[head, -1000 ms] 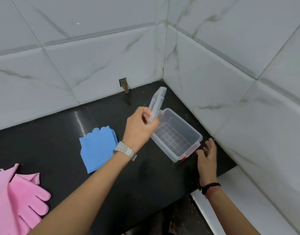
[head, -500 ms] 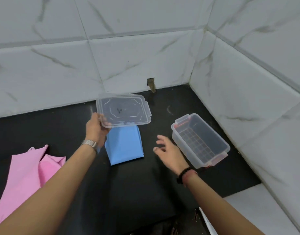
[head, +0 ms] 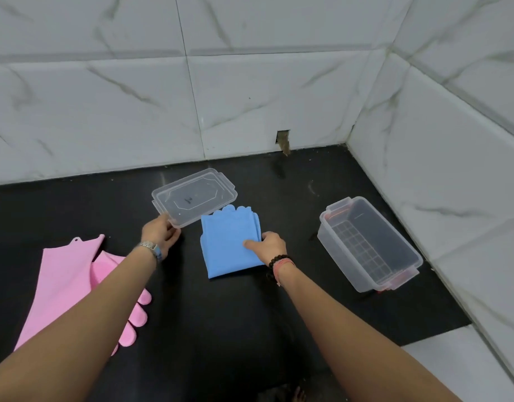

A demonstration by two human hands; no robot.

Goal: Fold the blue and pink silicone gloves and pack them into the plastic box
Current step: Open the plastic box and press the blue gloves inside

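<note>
- Gloves of blue silicone (head: 231, 242) lie folded into a flat stack on the black counter (head: 221, 329), middle of the scene, scalloped fingertips pointing to the far wall.
- Right hand (head: 267, 246) rests on the right edge of that blue stack: thumb flat on top, the other fingers curled round the edge, so the hand is clamped on the stack. A dark bead bracelet and a red thread circle the wrist.
- Left hand (head: 160, 235) grips the near left corner of the clear lid (head: 194, 197); thumb and fingers are pinched together on its rim. A metal watch sits on this wrist.
- Lid lies just left of and beyond the blue gloves, its near right edge touching or overlapping their fingertips; whether it rests fully on the counter I cannot tell.
- Pink gloves (head: 67, 288) lie flat at the near left, unfolded, partly hidden under the left forearm, with rounded fingers showing at the near side.
- Clear plastic box (head: 368, 245) stands open on the right, well apart from the blue stack and near the right wall, with red-orange latches at its 2 short ends and nothing inside but its gridded floor.
- White marble-look tiles (head: 105, 105) cover the 2 walls meeting at the far right corner.
</note>
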